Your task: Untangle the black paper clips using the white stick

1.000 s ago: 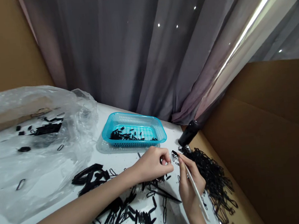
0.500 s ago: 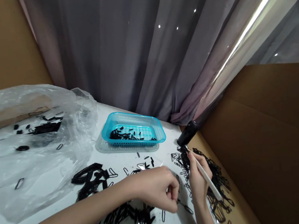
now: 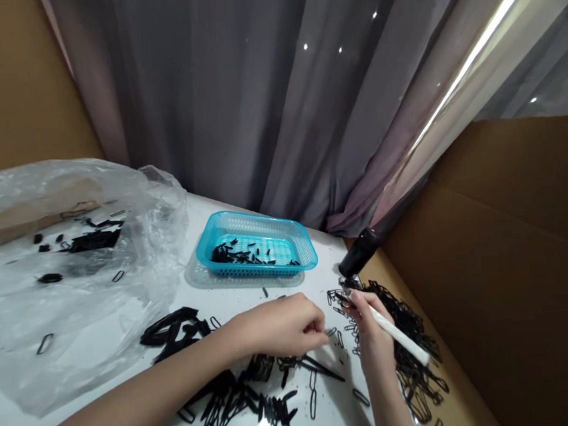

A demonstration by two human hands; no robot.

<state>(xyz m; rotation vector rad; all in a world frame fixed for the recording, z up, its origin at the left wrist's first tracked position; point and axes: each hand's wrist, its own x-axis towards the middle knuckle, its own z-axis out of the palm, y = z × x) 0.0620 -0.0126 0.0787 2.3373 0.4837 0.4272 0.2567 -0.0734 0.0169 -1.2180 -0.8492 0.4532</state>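
My left hand (image 3: 289, 326) is closed, fingers curled, over the middle of the white table; what it holds, if anything, is hidden. A dark pointed thing (image 3: 324, 368) sticks out below it; whether the hand grips it I cannot tell. My right hand (image 3: 375, 325) is closed around a slim white pen-shaped tool (image 3: 401, 339), its tip near small black pieces. Thin black oblong loops (image 3: 410, 321) are heaped beside and beyond this hand. More black loops and short strips (image 3: 232, 405) lie under and in front of my left forearm.
A blue perforated basket (image 3: 308, 254) holding small black pieces stands at the back. Behind the right hand's heap leans a black cylinder (image 3: 358, 253). Clear plastic sheeting (image 3: 100, 338) covers the left side, with black bits on it. Cardboard walls (image 3: 519, 250) and a grey curtain (image 3: 233, 97) enclose the table.
My left hand has moved up and slightly left, and the dark pointed thing now shows below it. My right hand has shifted slightly left, and the white tool's tip has come down and left.
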